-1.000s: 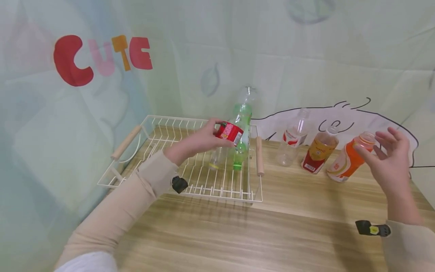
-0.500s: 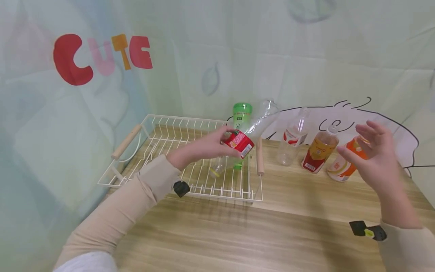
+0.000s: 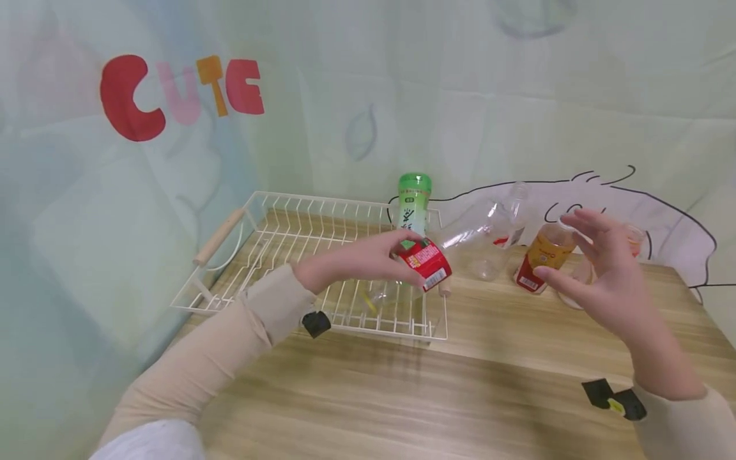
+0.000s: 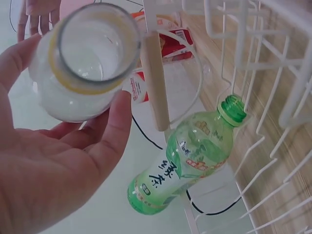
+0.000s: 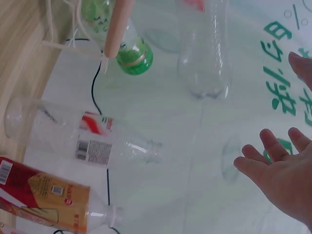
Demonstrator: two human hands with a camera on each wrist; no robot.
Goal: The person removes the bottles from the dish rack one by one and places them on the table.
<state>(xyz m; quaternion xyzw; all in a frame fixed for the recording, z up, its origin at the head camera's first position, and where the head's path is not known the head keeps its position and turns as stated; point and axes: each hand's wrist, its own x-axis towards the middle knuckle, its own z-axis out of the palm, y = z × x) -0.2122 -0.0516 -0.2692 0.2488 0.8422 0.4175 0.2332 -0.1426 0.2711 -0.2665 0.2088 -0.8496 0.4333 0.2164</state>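
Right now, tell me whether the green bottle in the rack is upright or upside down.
Upside down. The green bottle stands in the wire rack with its neck on the rack floor and its base pointing up.

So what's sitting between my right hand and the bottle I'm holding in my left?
In the head view, a clear empty bottle stands on the table between the right hand and the red-labelled bottle.

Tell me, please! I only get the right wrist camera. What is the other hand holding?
Observer: The left hand grips a clear bottle with a red label, tilted at the right end of the white wire rack.
Operator: Has it got a cap on?
Observer: No. The left wrist view looks straight into its open mouth.
Operator: What else is in the rack?
Observer: Only a green bottle, at its far right corner.
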